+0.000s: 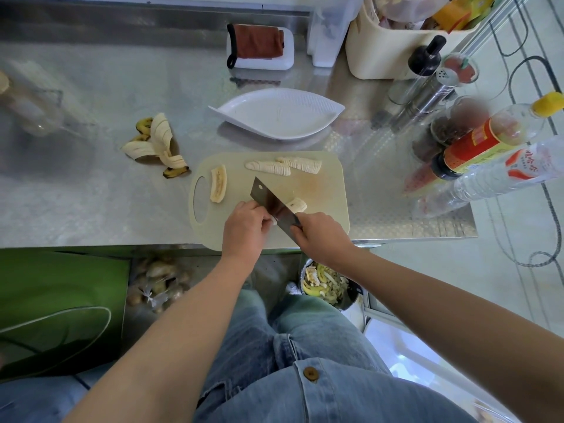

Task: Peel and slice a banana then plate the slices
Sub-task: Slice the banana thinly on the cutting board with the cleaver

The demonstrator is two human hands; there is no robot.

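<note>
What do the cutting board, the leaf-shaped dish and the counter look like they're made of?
The cutting board: likely matte cream plastic, moulded handle hole. The leaf-shaped dish: glossy white, ceramic or melamine, unclear which. The counter: probably brushed stainless steel, given grey sheen and reflections.

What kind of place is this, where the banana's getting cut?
Most likely a home kitchen: a steel counter, a cutting board with a cleaver slicing banana on it, and sauce and seasoning bottles crowded at the counter's right end.

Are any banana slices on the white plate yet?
No, the white plate is bare; the sliced banana lies on the cutting board.
</note>
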